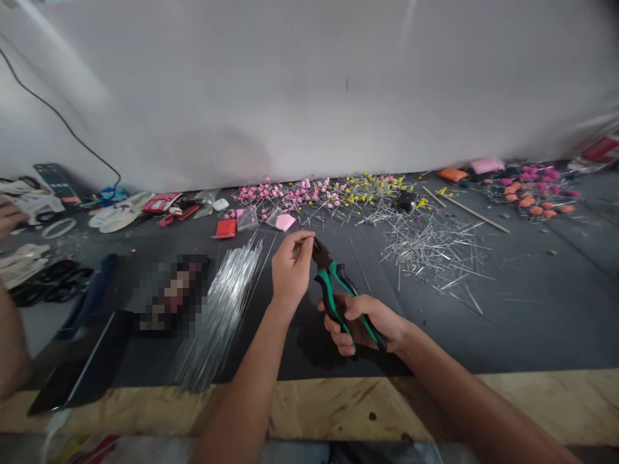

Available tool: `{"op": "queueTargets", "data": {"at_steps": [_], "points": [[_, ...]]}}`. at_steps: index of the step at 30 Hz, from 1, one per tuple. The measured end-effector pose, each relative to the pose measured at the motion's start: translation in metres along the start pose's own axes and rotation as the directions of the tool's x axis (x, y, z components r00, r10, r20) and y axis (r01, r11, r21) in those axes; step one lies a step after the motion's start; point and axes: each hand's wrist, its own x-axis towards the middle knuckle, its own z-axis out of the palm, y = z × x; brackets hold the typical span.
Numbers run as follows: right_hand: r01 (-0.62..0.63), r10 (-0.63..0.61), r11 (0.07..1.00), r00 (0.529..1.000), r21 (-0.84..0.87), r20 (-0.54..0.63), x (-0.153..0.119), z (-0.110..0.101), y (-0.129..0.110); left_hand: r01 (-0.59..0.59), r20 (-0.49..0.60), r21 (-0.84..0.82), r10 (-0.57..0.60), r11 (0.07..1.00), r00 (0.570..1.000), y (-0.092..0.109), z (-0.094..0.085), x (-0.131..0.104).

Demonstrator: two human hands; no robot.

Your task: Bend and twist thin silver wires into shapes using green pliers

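Note:
My right hand (362,322) is wrapped round the green and black handles of a pair of pliers (333,274), whose dark jaws point up and to the left. At the jaws, my left hand (293,264) is closed, thumb against fingertips. Whatever it pinches is too small to make out. To the left of that hand lies a long bundle of thin silvery wires (227,296). A tangled heap of short cut wires (430,251) is to the right of the pliers. A single wire (359,263) lies just past the pliers.
Along the wall stand pink-tipped wires (290,193), yellow-tipped wires (372,188) and orange-tipped wires (536,206). A wooden stick (476,214) lies at the back right. At left are a phone (80,367), a blurred dark item (174,293) and another person's arm (12,341).

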Motion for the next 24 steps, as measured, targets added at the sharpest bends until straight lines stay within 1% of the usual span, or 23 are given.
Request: {"op": "queueTargets", "data": {"at_steps": [2, 4, 5, 7, 10, 12, 15, 17, 24], "points": [[-0.008, 0.007, 1.0, 0.999, -0.028, -0.039, 0.0, 0.0, 0.0, -0.045, -0.048, 0.028, 0.046, 0.999, 0.998, -0.006, 0.002, -0.002], [0.02, -0.029, 0.997, 0.993, -0.078, -0.118, 0.002, -0.001, 0.001, -0.065, -0.063, 0.041, 0.067, 0.997, 0.996, -0.012, 0.003, -0.003], [0.043, -0.062, 0.993, 0.984, -0.113, -0.167, 0.003, -0.001, 0.002, -0.057, -0.05, 0.031, 0.059, 0.998, 0.997, -0.016, 0.002, -0.003], [0.092, -0.141, 0.977, 0.954, -0.191, -0.264, 0.006, -0.002, 0.002, -0.011, 0.012, -0.027, 0.012, 1.0, 1.0, -0.021, 0.002, -0.003], [0.098, -0.206, 0.947, 0.915, -0.306, -0.347, 0.008, -0.004, 0.001, 0.058, 0.111, -0.103, -0.046, 0.993, 0.993, -0.027, 0.0, -0.003], [0.093, -0.211, 0.944, 0.908, -0.317, -0.361, 0.007, -0.003, -0.001, 0.057, 0.131, -0.094, -0.044, 0.994, 0.99, -0.029, -0.002, -0.002], [0.081, -0.172, 0.964, 0.916, -0.255, -0.362, 0.005, -0.001, -0.005, 0.007, 0.137, -0.055, 0.0, 0.998, 0.991, -0.033, -0.006, 0.0], [0.05, -0.137, 0.97, 0.92, -0.237, -0.368, 0.004, 0.0, -0.008, -0.019, 0.139, -0.047, 0.025, 0.999, 0.99, -0.035, -0.009, 0.001], [-0.018, -0.093, 0.96, 0.922, -0.28, -0.377, -0.001, -0.005, -0.012, -0.065, 0.153, -0.031, 0.069, 0.997, 0.986, -0.039, -0.014, 0.001]]}}
